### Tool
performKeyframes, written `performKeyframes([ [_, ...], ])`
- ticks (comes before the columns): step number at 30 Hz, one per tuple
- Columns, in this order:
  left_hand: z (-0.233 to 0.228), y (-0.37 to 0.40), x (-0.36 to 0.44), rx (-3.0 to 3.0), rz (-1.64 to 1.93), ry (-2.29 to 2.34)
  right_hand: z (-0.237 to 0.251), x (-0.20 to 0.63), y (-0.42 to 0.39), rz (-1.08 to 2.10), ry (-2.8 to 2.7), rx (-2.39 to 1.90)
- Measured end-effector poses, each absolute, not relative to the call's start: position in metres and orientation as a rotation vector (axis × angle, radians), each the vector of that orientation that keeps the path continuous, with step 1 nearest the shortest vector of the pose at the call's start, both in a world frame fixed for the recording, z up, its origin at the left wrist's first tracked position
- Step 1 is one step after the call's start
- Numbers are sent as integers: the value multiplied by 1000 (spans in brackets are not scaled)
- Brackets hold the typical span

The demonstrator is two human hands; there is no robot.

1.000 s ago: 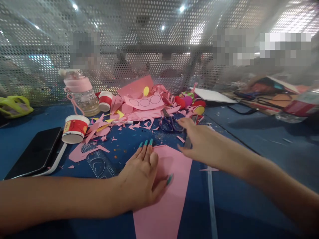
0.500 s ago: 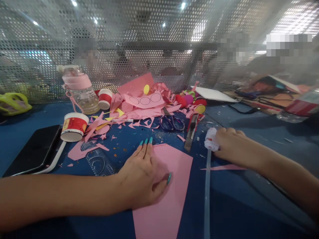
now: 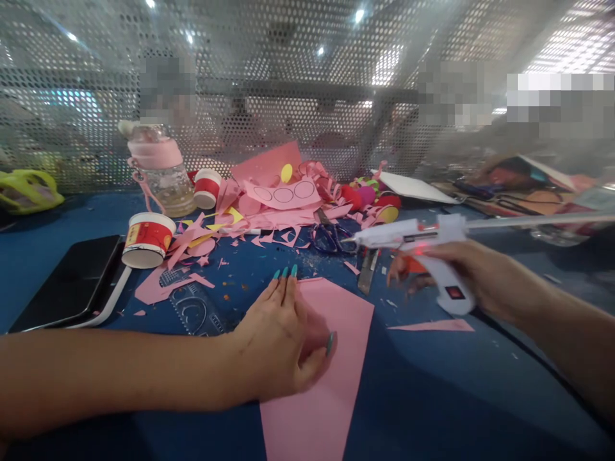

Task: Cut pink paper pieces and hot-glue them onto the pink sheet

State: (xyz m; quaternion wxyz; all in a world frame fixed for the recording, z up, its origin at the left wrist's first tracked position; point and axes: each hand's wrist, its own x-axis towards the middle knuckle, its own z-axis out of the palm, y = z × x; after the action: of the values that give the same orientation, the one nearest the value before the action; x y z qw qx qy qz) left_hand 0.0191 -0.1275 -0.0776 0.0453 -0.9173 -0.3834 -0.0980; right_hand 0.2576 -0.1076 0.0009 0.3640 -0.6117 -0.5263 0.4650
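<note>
My left hand [image 3: 281,342] lies flat on a pink paper sheet [image 3: 331,371] on the blue table, fingers spread, pressing its left edge. My right hand [image 3: 473,275] grips a white hot glue gun [image 3: 423,246] by its handle, held above the table with the nozzle pointing left toward the scissors. A clear glue stick [image 3: 542,221] sticks out of the gun's back to the right. The gun's nozzle is apart from the pink sheet.
A heap of pink paper scraps [image 3: 278,208], blue scissors [image 3: 329,237], a utility knife [image 3: 369,269], two red paper cups [image 3: 147,240], a pink-lidded bottle [image 3: 161,176], a clear stencil ruler [image 3: 192,314] and a black tablet [image 3: 72,282] lie around. A perforated metal screen [image 3: 288,96] closes the back.
My right hand reached toward the scissors, moved right to the glue gun lying on the table, then lifted it level. My left hand stayed on the pink sheet.
</note>
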Motion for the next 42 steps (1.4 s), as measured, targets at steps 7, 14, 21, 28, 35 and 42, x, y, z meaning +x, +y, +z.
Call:
performKeyframes([
  [7, -79, -127, 19, -2780, -270, -1146, -33, 228, -105, 1505, -1603, -1437],
  [14, -82, -126, 19, -2775, -284, -1144, -48, 226, -105, 1511, -1555, -1515],
  [21, -81, -127, 19, -2781, -286, -1131, -48, 220, -105, 1459, -1504, -1551],
  [28, -82, -126, 19, -2776, -267, -1121, -45, 216, -108, 1418, -1495, -1547],
  [35, -82, -126, 20, -2782, -250, -1115, -45, 218, -112, 1343, -1503, -1606],
  [42, -80, -126, 19, -2790, -271, -1123, -43, 222, -115, 1358, -1525, -1605],
])
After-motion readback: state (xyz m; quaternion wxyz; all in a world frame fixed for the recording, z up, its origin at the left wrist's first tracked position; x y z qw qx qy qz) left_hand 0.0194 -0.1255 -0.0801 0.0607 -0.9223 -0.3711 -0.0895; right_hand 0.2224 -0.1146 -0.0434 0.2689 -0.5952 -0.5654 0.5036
